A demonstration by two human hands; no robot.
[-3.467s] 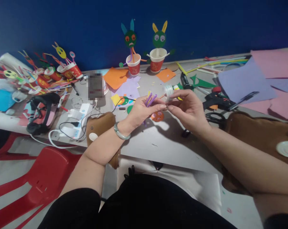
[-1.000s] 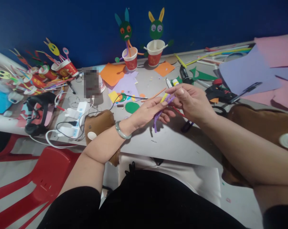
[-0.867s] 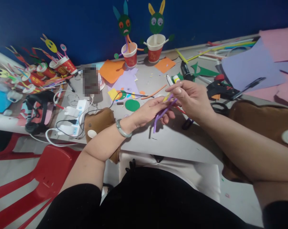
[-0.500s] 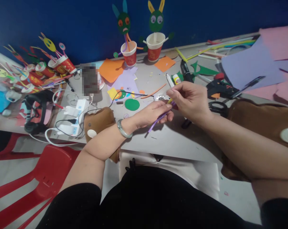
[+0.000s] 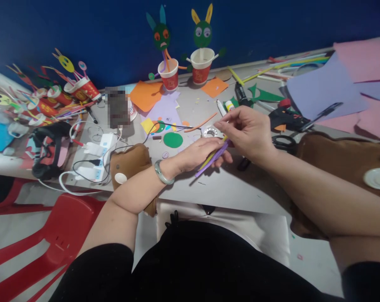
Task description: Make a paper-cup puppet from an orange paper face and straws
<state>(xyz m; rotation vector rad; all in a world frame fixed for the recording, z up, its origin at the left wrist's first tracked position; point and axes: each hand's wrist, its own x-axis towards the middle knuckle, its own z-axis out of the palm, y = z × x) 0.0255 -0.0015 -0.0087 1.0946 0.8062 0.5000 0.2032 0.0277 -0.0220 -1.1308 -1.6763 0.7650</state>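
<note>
My left hand (image 5: 197,156), with a bracelet at the wrist, is closed loosely around thin purple and yellow straws (image 5: 205,167). Their lower ends stick out below my fingers, side by side and slanting down to the left. At their upper end my right hand (image 5: 248,130) pinches them between thumb and fingers; the exact grip is partly hidden. A green paper oval (image 5: 173,140) lies on the table beyond my left hand. Close to my right hand are a glue stick (image 5: 229,105), a white marker (image 5: 221,108) and a round clear case (image 5: 210,131).
Two paper cups (image 5: 169,75) with green puppet heads stand at the back. Coloured paper (image 5: 322,84), scissors (image 5: 283,142) and a black glue gun (image 5: 287,119) lie right. Left are a power strip (image 5: 104,155), black goggles (image 5: 49,147) and several decorated cups. Brown pouches (image 5: 129,165) flank my arms.
The straws have shifted in my hands, and more of the yellow one shows beside the purple. My left fingers have opened slightly. The view has tilted a little.
</note>
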